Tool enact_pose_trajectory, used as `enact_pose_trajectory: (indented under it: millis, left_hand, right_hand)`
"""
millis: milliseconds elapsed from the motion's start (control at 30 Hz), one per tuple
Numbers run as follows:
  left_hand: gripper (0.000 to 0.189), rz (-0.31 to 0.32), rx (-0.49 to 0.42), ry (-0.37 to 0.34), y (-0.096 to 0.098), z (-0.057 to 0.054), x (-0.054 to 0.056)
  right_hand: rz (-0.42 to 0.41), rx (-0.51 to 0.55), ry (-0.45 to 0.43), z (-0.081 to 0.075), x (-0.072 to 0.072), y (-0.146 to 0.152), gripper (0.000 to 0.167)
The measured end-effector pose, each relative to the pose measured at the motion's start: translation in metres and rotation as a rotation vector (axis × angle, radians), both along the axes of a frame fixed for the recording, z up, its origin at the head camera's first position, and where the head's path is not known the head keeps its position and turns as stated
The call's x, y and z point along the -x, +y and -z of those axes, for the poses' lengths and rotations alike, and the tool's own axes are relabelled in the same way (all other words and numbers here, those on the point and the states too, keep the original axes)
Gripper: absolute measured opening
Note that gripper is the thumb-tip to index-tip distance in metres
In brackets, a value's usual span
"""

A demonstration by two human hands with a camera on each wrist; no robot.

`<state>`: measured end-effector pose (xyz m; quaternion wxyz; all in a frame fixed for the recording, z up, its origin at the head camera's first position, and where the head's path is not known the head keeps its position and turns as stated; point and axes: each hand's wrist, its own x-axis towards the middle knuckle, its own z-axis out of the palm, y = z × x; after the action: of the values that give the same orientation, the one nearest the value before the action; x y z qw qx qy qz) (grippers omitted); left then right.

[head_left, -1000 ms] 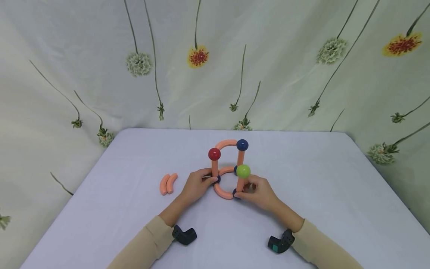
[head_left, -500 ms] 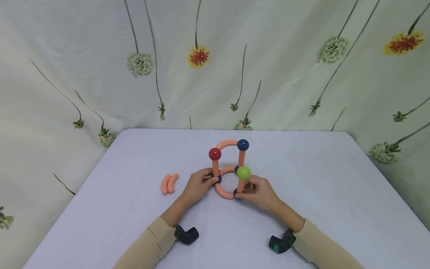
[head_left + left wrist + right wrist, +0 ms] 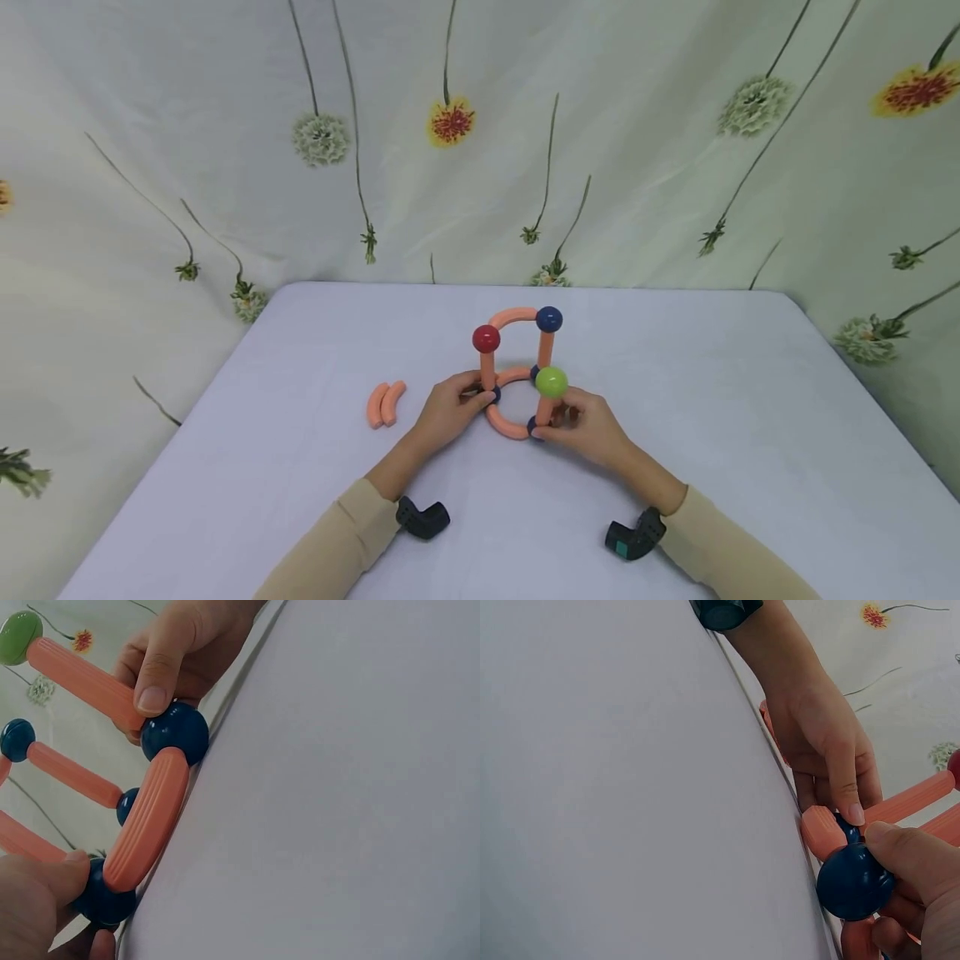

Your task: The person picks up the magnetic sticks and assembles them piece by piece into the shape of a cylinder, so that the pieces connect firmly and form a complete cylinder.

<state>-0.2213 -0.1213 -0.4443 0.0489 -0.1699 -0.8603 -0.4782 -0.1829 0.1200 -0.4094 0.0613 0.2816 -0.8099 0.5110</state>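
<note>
A frame of salmon-coloured magnetic rods and balls stands on the table. Its base joins curved rods (image 3: pixel 507 426) and blue balls. Upright rods carry a red ball (image 3: pixel 487 339), a dark blue ball (image 3: pixel 549 319) and a lime green ball (image 3: pixel 552 382); one curved rod (image 3: pixel 514 315) bridges the red and blue tops. With thumb and fingers, my left hand (image 3: pixel 450 408) pinches the left base ball (image 3: pixel 106 896), below the red ball's rod. My right hand (image 3: pixel 591 428) pinches the front base ball (image 3: pixel 175 733), where the green ball's rod (image 3: pixel 88 681) meets it. The fingers partly hide both joints.
Two loose curved rods (image 3: pixel 386 404) lie side by side to the left of the left hand. A white cloth covers the table (image 3: pixel 750 400); a flower-print curtain (image 3: pixel 637 150) hangs behind its far edge. Both wrists wear black devices (image 3: pixel 423 518).
The head view has shifted a little, so the scene sits slightly further right and higher. Both hands keep their hold, and the frame stands as before.
</note>
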Motion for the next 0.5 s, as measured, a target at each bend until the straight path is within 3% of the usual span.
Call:
enact_pose_trajectory:
  millis: [133,300,500]
  left_hand:
    - [0.040,-0.012,0.032,-0.015,0.002,-0.004,-0.002]
    - [0.044,-0.056,0.177,-0.013,-0.008,-0.016,-0.011]
    - [0.023,-0.316,0.452,0.117,-0.037,-0.035,-0.022]
  right_hand:
    - [-0.012,0.006,0.001,0.000,0.001,0.002,0.023]
    - [-0.008,0.003,-0.008,0.001,0.002,0.002,0.023]
    - [0.001,0.001,-0.014,0.003,0.003,0.004,0.023]
